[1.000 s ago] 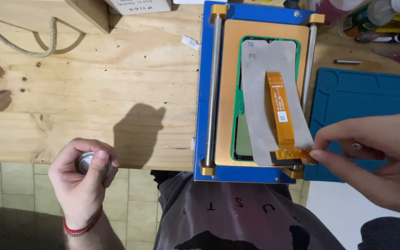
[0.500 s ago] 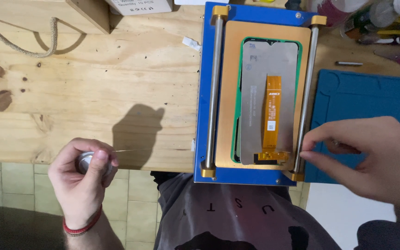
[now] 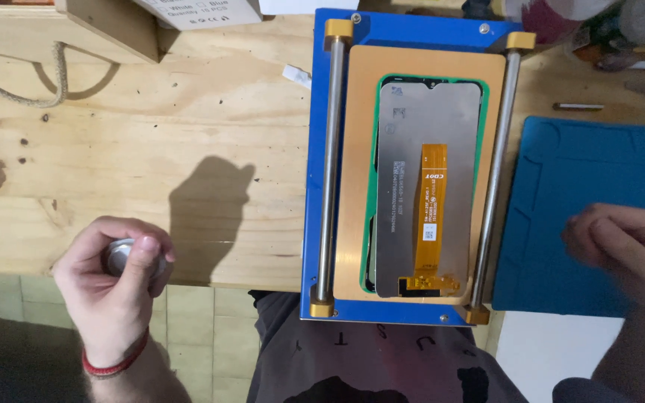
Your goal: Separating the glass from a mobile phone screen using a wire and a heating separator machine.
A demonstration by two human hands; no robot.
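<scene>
- Left hand (image 3: 117, 287), lower left of the frame: fingers curled and pressed around a small round silver metal piece (image 3: 122, 257), thumb laid over its top. The piece looks hard, smooth and light; likely slippery, best held by its rim. What it is cannot be made out, as the fingers cover most of it.
- Right hand (image 3: 628, 250), right edge of the frame: blurred, fingers loosely bent, holding nothing visible; whether they touch the blue mat (image 3: 599, 186) beneath cannot be told.
- Phone screen panel (image 3: 427, 186), centre of the frame: lies back side up in the green recess of the tan plate (image 3: 352, 224), on the blue fixture (image 3: 311, 186) with two steel rods. Judged thin, stiff, fragile glass; take it by the long edges.
- Orange flex ribbon (image 3: 433, 216) lies flat on the panel; soft, easily torn or creased at its lower connector end.
- Upper right clutter is cut off and unreadable.
- Wooden bench (image 3: 151, 134) carries it all.
</scene>
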